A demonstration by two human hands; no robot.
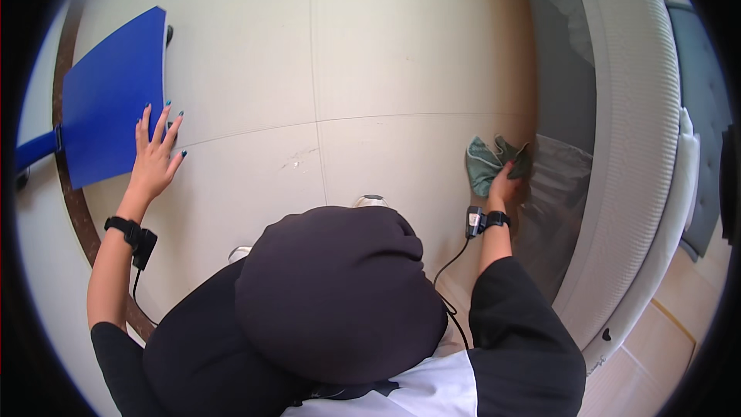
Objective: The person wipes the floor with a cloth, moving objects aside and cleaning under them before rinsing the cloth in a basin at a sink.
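Note:
My right hand (505, 184) grips a crumpled green cloth (483, 169) at the brown lower side (512, 40) of a bed-like piece of furniture. The cloth's lower part hangs loose beside the fingers. On the left, my left hand (155, 153) is spread with nothing in it, over the near right corner of a flat blue board (116, 98). Whether its palm presses on the board cannot be told. Dark wheel-like parts show at the board's edge, and a blue bar (37, 149) extends from its left side.
Pale floor tiles (243, 40) carry a small whitish smudge (299, 161). Clear plastic sheeting (558, 168) covers part of the grey side at right, below a white padded edge (631, 98). Cables (457, 255) run from black wrist devices. A dark brown strip (84, 231) crosses the floor at left.

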